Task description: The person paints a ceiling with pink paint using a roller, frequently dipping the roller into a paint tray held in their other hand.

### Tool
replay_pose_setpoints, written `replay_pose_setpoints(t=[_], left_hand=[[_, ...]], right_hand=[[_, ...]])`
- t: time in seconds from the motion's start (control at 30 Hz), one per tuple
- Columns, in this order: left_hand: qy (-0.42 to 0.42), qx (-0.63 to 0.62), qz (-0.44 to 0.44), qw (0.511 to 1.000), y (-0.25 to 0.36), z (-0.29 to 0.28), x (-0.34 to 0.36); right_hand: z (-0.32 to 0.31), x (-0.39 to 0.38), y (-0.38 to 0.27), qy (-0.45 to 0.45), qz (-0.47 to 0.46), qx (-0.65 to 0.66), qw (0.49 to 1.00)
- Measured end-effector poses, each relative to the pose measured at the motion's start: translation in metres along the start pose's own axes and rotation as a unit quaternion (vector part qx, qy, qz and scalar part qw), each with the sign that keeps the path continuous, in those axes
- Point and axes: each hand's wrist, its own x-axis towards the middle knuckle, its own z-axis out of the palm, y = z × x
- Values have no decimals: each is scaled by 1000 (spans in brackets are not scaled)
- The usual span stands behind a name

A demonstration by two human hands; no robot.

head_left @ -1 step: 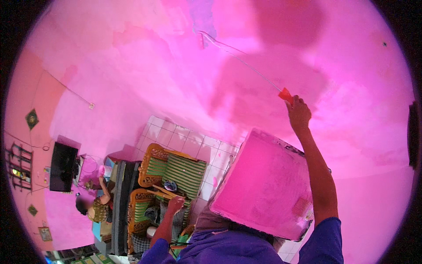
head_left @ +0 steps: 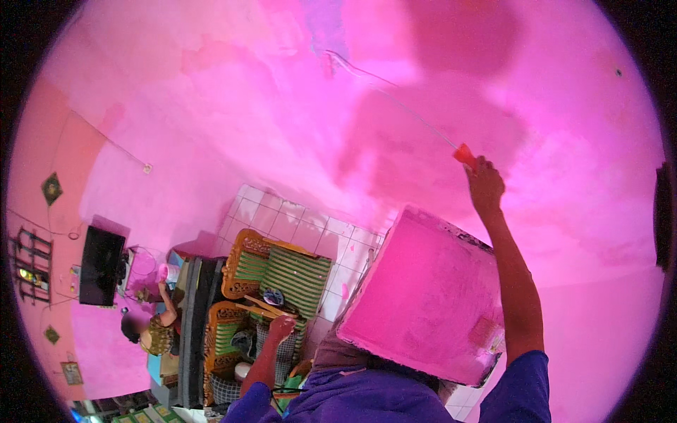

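Right hand (head_left: 486, 185) grasps a red handle (head_left: 463, 154); I cannot tell whether left hand (head_left: 283, 327) grips anything

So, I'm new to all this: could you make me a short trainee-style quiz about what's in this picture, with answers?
1. True or false: the person's right hand holds a red-orange handle with a thin rod running out from it.
2. Multiple choice: which pattern shows on the cushion of the carved wooden chair?
A) white dots
B) green stripes
C) blue flowers
3. Short answer: which of the person's hands is nearer that cushion?

Key:
1. True.
2. B.
3. The left hand.
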Motion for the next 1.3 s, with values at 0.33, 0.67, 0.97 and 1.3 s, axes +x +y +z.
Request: replay_pose_setpoints(t=[0.33, 0.67, 0.97, 1.3], left_hand=[[-83, 293, 28, 952, -46, -4, -60], [-1, 315, 213, 925, 59, 2, -11], [-79, -134, -67, 986, 29, 7, -13], [64, -104, 375, 919, 348, -12, -21]], right_hand=[[2, -42, 58, 46, 28, 25, 998], [-11, 0, 19, 24, 8, -35, 999], [-76, -120, 125, 55, 71, 69, 994], [-116, -169, 133, -20, 92, 183, 979]])
